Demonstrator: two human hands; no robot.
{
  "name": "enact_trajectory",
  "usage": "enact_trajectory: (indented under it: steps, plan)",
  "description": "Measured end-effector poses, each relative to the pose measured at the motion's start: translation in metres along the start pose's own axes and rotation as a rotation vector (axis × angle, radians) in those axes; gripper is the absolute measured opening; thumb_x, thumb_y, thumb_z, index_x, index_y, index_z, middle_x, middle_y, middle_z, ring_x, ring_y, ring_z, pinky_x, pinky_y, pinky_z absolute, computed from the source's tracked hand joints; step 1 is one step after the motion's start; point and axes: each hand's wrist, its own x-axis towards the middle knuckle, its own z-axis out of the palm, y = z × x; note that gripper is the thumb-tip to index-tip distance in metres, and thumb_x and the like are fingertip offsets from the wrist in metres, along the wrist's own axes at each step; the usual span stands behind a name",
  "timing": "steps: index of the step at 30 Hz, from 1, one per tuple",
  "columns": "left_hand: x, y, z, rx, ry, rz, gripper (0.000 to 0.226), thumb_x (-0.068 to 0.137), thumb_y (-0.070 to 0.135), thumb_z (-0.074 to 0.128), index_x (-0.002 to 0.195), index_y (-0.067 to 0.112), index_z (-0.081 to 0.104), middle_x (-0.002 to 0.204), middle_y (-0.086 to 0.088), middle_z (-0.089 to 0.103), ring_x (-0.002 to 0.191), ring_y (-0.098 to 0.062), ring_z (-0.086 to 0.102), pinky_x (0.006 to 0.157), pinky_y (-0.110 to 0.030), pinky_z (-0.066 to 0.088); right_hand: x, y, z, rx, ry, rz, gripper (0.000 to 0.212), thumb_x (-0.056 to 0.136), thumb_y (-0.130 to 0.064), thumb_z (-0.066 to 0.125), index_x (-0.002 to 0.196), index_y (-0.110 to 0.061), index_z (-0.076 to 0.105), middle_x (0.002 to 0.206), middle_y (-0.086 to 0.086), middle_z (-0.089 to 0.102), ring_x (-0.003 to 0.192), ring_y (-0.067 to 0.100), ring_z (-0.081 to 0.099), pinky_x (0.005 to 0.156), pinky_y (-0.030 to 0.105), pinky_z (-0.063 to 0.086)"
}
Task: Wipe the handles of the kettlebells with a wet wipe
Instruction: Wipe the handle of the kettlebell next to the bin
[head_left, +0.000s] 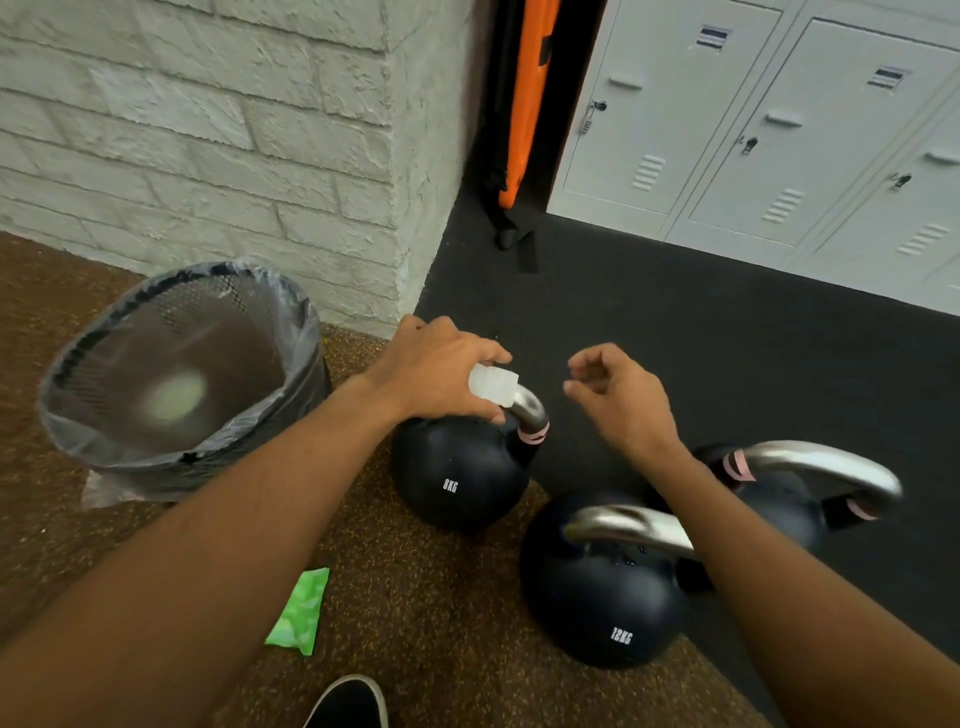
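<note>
Brown speckled floor (441, 623) lower left, black floor (675, 338) right. White brick wall (208, 130) upper left, grey lockers (779, 130) upper right. Bin (130, 457) with plastic bag at left. Green wipe pack (301, 613) on floor, bottom middle. Left hand (436, 374): fingers curled round white wet wipe (493, 384), on steel handle (530, 405) of 8KG kettlebell (457, 478), centre frame. Right hand (618, 395) just beside, fingers loosely bent, holding nothing. 12KG kettlebell (602, 597) and third kettlebell (779, 499) lower right.

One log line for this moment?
left hand grips white wet wipe on steel handle of black 8KG kettlebell | right hand loosely curled, empty
</note>
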Motion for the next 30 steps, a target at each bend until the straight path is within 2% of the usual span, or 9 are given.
enact_trajectory:
  steps: [3,6,14,17,21,26,30]
  plan:
    - [-0.005,0.004,0.001,0.087,0.015,0.032,0.076,0.075,0.077,0.059,0.141,0.042,0.046,0.131,0.014,0.061,0.125,-0.019,0.048,0.099,-0.046,0.032,-0.014,0.003,0.005,-0.202,-0.111,-0.075,0.041,0.084,-0.038,0.073,0.123,-0.033,0.058,0.113,-0.014,0.064,0.095,0.005,0.062,0.082,0.028,0.052]
    - [-0.008,0.006,0.006,0.123,0.069,0.032,0.064,0.08,0.069,0.06,0.137,0.043,0.049,0.13,0.015,0.062,0.123,-0.017,0.049,0.098,-0.043,0.032,-0.017,-0.003,0.017,-0.209,-0.182,-0.087,0.054,0.081,-0.04,0.076,0.13,-0.036,0.053,0.121,-0.013,0.062,0.101,0.007,0.06,0.085,0.032,0.052]
    - [-0.013,0.014,0.017,0.066,0.259,0.008,0.03,0.091,0.041,0.054,0.118,0.04,0.068,0.116,0.015,0.07,0.109,-0.014,0.058,0.091,-0.041,0.038,-0.016,-0.013,0.034,-0.292,-0.109,-0.137,0.04,0.085,-0.039,0.068,0.121,-0.04,0.051,0.115,-0.011,0.059,0.096,0.013,0.061,0.074,0.034,0.05]
    - [-0.012,0.019,0.016,0.034,0.266,0.001,0.027,0.091,0.039,0.056,0.116,0.04,0.067,0.115,0.014,0.07,0.107,-0.016,0.06,0.09,-0.042,0.039,-0.014,-0.016,0.036,-0.279,-0.106,-0.121,0.035,0.085,-0.039,0.067,0.116,-0.041,0.05,0.114,-0.012,0.059,0.092,0.014,0.061,0.07,0.031,0.045]
    - [-0.011,0.015,0.019,0.103,0.285,0.046,0.028,0.09,0.041,0.06,0.118,0.04,0.063,0.111,0.012,0.069,0.109,-0.017,0.056,0.09,-0.041,0.036,-0.015,-0.019,0.037,-0.237,-0.099,-0.05,0.03,0.084,-0.037,0.07,0.109,-0.039,0.054,0.111,-0.014,0.062,0.093,0.013,0.061,0.075,0.035,0.051]
    - [-0.004,0.014,0.015,-0.121,0.287,-0.053,0.018,0.092,0.036,0.061,0.107,0.037,0.072,0.094,0.004,0.072,0.1,-0.021,0.061,0.089,-0.043,0.043,-0.017,-0.016,0.04,-0.139,-0.081,0.006,0.024,0.082,-0.038,0.074,0.101,-0.04,0.058,0.105,-0.014,0.064,0.089,0.011,0.063,0.079,0.042,0.056]
    - [0.008,0.004,0.016,-0.509,0.252,-0.251,0.016,0.09,0.037,0.065,0.104,0.03,0.069,0.096,-0.001,0.072,0.094,-0.026,0.064,0.08,-0.04,0.051,-0.017,-0.018,0.037,-0.148,-0.094,-0.005,0.023,0.083,-0.037,0.073,0.101,-0.039,0.059,0.104,-0.015,0.063,0.083,0.007,0.061,0.076,0.037,0.055]
